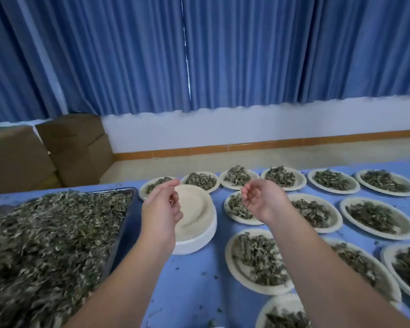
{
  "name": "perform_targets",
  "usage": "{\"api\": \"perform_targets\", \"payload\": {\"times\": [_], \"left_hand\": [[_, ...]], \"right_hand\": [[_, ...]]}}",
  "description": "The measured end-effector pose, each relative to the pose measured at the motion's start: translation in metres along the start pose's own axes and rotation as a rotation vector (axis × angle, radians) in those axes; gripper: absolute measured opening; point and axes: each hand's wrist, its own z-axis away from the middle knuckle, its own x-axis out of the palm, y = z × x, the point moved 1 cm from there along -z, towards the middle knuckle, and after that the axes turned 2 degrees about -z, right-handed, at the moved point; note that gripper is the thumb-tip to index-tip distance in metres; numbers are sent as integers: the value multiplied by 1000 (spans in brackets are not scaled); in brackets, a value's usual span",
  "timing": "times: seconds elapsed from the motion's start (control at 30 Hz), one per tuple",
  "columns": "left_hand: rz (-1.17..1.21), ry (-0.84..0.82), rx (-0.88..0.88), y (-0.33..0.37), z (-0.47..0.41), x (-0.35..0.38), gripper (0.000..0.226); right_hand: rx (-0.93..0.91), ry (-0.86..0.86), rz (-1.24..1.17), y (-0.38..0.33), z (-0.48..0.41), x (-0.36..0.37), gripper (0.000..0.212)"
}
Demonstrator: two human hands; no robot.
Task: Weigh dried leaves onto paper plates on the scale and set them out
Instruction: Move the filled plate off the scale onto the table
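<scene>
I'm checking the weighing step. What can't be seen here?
Head view:
Scale: not seen; maybe under the plate stack, cannot tell.
Tray: cut by left and bottom edges, leaves blurred.
Near plates: cut by bottom and right edges, right arm covers some.
Left hand hides part of the stack.

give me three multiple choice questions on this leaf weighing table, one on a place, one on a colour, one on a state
1. The steel tray of dried leaves lies: A left of the stack of white paper plates; B right of it; C on the floor
2. The table cover is: A red; B blue; C green
3. The stack's top plate is: A heaped with leaves; B folded; C nearly bare

Key: A, the tray fills the left side; B, blue shows between the plates; C, no leaf heap on it.
</scene>
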Motion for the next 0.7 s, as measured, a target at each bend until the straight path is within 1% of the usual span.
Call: {"api": "perform_targets", "payload": {"times": [0.13, 0.27, 0.3, 0.37, 0.47, 0.53, 0.6, 0.7], "left_hand": [[40, 8, 57, -21, 38, -51, 26], [56, 47, 100, -28, 87, -81, 25], [58, 72, 120, -25, 109, -89, 25], [38, 102, 135, -24, 123, -97, 26], [-36, 143, 117, -20, 156, -105, 24], [-84, 172, 102, -24, 170, -111, 24], [-194, 208, 123, -28, 177, -119, 25], [-531, 215, 199, -39, 175, -134, 24]], "right_hand": [[10, -18, -9, 47, 23, -8, 24], [0, -48, 6, 71, 78, -29, 22], [-9, -64, 5, 74, 104, -38, 22], [3, -82, -6, 80, 128, -47, 20], [9, -110, 12, 76, 174, -62, 18], [-29, -128, 40, 65, 193, -70, 17], [-55, -150, 57, 56, 204, -75, 14], [-74, -147, 77, 51, 206, -82, 15]]}}
